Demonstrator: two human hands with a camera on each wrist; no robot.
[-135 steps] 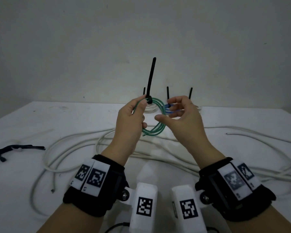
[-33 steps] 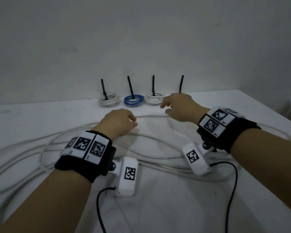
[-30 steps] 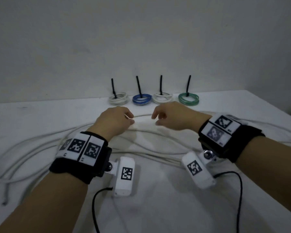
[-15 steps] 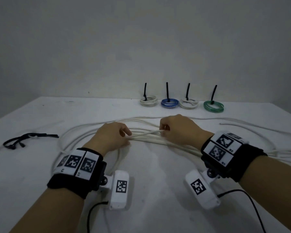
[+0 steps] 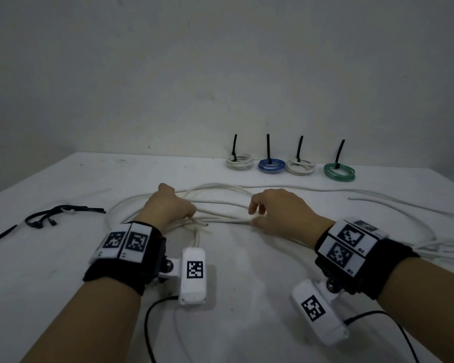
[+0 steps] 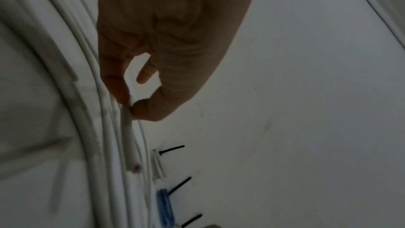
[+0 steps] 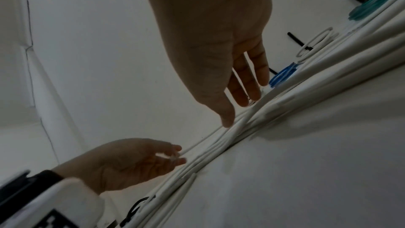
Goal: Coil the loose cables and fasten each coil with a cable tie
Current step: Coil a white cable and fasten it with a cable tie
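- The person's left hand (image 5: 168,208) hovers low over the white worktop (image 5: 247,323), its grip pinched on the free end of a long, loose white round cable (image 5: 220,221); in the left wrist view the thumb and forefinger (image 6: 114,82) squeeze that end just behind its cut tip.
- The right hand (image 5: 278,213) is a little to the right of it, grip released, fingers nearly straight; in the right wrist view the fingertips (image 7: 228,119) reach down to the bundled white strands, touching or almost touching them.
- The loose white cable lies in wide, untidy loops across the middle of the worktop, trailing off to the right edge.
- At the back of the worktop, near the wall, four small finished coils stand in a row, each with a black cable tie sticking up: a white coil (image 5: 239,162), a blue coil (image 5: 271,165), another white coil (image 5: 301,166) and a green coil (image 5: 339,172).
- On the far left of the worktop lies a loose bunch of spare black cable ties (image 5: 50,216), well apart from the hands.
- Both wrists wear black bands with printed square markers and white camera housings.
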